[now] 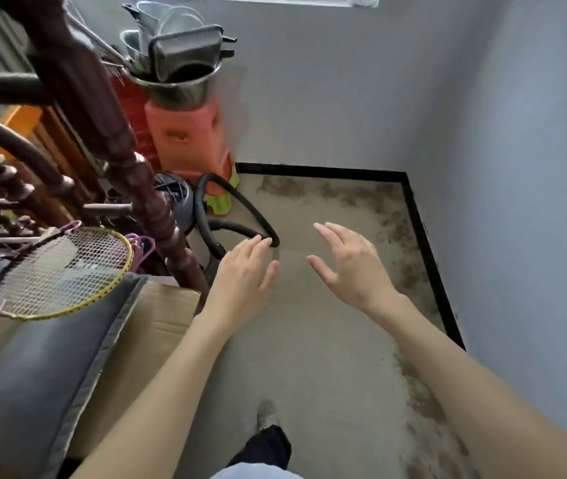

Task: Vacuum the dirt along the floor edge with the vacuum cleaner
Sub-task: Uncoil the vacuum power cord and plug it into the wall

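A black vacuum hose (240,202) loops over the beige floor beside the grey vacuum body (180,205), which sits half hidden behind a wooden post. Dark dirt (396,223) lies along the black skirting (423,236) at the back and right walls, and further dirt (423,399) runs nearer me on the right. My left hand (240,271) hovers with straight fingers just above the hose's near bend. My right hand (351,261) is spread open over bare floor and holds nothing.
Stacked orange plastic stools (185,140) carry metal pans (178,53) in the back corner. A carved wooden post (130,160), a badminton racket (61,271), a grey cushion (44,375) and a cardboard box (151,333) crowd the left. My foot (268,440) stands on the floor.
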